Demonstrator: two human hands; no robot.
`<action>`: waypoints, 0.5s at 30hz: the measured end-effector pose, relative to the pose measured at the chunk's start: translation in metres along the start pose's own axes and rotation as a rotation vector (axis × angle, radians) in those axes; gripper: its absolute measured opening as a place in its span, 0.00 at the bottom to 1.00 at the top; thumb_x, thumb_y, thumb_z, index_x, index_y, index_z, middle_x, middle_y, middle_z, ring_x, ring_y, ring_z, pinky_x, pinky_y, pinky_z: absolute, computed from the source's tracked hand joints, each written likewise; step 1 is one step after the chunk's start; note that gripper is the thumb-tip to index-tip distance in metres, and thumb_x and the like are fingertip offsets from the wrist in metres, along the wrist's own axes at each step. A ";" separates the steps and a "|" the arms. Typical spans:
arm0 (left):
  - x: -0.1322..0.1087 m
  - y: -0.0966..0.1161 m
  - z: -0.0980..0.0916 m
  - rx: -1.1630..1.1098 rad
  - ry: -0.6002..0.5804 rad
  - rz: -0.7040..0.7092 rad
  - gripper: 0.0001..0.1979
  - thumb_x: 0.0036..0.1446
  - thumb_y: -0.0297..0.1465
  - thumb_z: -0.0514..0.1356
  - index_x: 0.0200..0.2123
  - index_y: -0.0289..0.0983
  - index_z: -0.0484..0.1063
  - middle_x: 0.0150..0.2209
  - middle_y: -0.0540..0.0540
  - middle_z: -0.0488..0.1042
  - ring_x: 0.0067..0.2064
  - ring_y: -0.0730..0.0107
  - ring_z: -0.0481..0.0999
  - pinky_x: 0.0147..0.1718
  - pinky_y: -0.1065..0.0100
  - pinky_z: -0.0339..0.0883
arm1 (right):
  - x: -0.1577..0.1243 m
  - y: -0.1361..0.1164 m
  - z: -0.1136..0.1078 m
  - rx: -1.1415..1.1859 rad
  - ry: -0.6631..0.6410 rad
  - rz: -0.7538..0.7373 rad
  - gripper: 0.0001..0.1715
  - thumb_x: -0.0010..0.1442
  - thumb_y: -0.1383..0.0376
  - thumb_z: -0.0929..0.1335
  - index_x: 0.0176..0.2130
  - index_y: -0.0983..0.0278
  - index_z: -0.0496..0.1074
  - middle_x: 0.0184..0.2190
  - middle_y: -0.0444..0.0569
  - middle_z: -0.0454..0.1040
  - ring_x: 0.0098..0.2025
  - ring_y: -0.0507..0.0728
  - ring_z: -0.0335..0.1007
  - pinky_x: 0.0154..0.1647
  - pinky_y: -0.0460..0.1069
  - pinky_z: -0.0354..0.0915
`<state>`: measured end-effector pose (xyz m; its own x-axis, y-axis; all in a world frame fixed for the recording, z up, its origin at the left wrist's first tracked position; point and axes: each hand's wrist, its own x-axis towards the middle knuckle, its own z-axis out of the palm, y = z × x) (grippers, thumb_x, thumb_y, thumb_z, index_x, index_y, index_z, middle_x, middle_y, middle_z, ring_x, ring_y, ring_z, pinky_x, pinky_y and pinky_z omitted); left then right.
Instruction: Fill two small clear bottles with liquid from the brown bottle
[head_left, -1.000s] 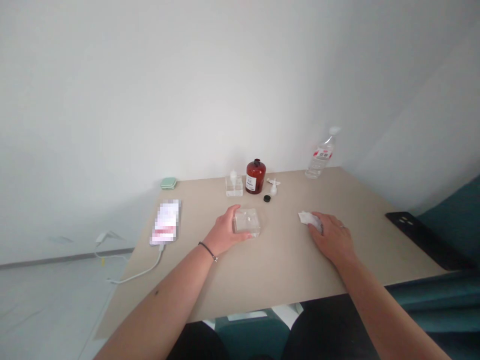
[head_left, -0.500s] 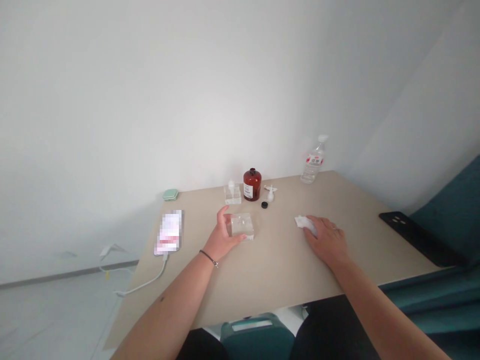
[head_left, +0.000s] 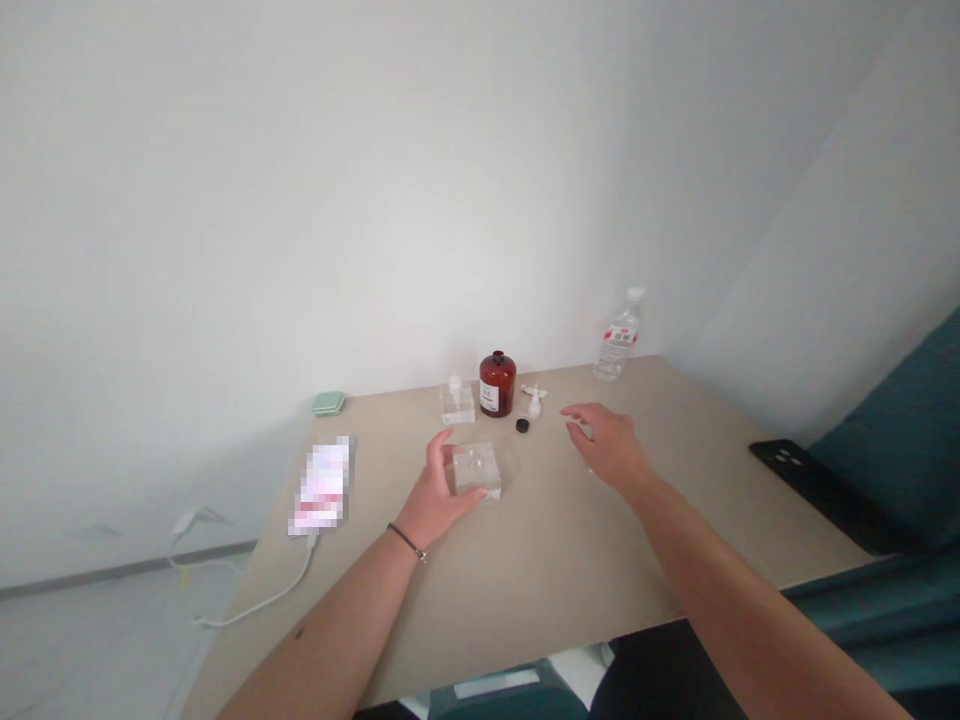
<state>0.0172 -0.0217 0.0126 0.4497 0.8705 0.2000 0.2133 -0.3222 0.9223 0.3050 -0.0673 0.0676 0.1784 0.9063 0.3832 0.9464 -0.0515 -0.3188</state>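
My left hand point(head_left: 442, 490) wraps its thumb and fingers around a squat, clear square glass container point(head_left: 478, 472) on the table. My right hand point(head_left: 606, 440) reaches forward over the table, thumb and fingers apart, with nothing visible in it. Nearest to its fingertips is a small white nozzle-like piece point(head_left: 535, 406). Beside that piece lie a black round cap point(head_left: 523, 426) and a crumpled white scrap point(head_left: 533, 391). An uncapped brown bottle point(head_left: 497, 385) with a white label stands behind them. Left of it is a second clear square container point(head_left: 457, 405) with a white top.
A clear plastic water bottle point(head_left: 619, 340) stands at the back right. On the left are a green case point(head_left: 328, 403) and a phone point(head_left: 322, 487) with a white cable point(head_left: 285, 597). A black phone-shaped object point(head_left: 825, 495) lies at the right edge of the table point(head_left: 540, 590).
My right hand has let go of the white tissue and moved forward and left, its fingers now apart. The tissue no longer shows clearly. My left hand keeps its hold on the glass container.
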 end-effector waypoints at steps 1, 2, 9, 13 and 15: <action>0.000 0.000 0.000 0.008 0.001 -0.003 0.47 0.49 0.32 0.69 0.64 0.43 0.41 0.51 0.43 0.65 0.54 0.59 0.71 0.59 0.50 0.61 | 0.009 -0.001 -0.002 -0.002 -0.028 -0.008 0.16 0.64 0.64 0.61 0.47 0.58 0.74 0.44 0.50 0.79 0.44 0.60 0.75 0.51 0.59 0.64; 0.000 0.000 0.000 0.015 0.001 -0.005 0.47 0.48 0.33 0.69 0.64 0.42 0.42 0.51 0.43 0.65 0.54 0.58 0.71 0.59 0.50 0.61 | 0.017 -0.001 -0.005 -0.007 -0.052 -0.010 0.16 0.64 0.65 0.61 0.47 0.58 0.75 0.41 0.49 0.80 0.41 0.59 0.75 0.48 0.57 0.65; 0.000 -0.001 -0.001 0.026 -0.013 -0.016 0.47 0.49 0.34 0.68 0.64 0.42 0.42 0.51 0.43 0.66 0.53 0.59 0.72 0.57 0.53 0.62 | 0.011 0.044 -0.017 -0.220 -0.191 0.145 0.18 0.57 0.58 0.68 0.48 0.55 0.76 0.42 0.55 0.79 0.39 0.66 0.76 0.38 0.58 0.68; 0.000 -0.001 -0.002 0.030 -0.021 -0.022 0.47 0.48 0.33 0.69 0.64 0.41 0.43 0.51 0.42 0.66 0.54 0.58 0.71 0.58 0.53 0.62 | -0.026 0.068 -0.007 -0.258 -0.272 0.168 0.24 0.58 0.58 0.67 0.54 0.57 0.73 0.50 0.59 0.75 0.45 0.68 0.76 0.42 0.60 0.69; 0.001 -0.001 -0.002 0.026 -0.022 -0.020 0.47 0.48 0.32 0.69 0.64 0.41 0.43 0.51 0.42 0.66 0.54 0.58 0.71 0.58 0.53 0.61 | -0.041 0.069 0.004 -0.197 -0.287 0.121 0.21 0.59 0.60 0.65 0.52 0.58 0.74 0.48 0.58 0.76 0.45 0.66 0.76 0.45 0.59 0.69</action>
<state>0.0157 -0.0202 0.0125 0.4637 0.8688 0.1738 0.2449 -0.3142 0.9172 0.3620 -0.1063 0.0268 0.2357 0.9681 0.0853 0.9618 -0.2197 -0.1634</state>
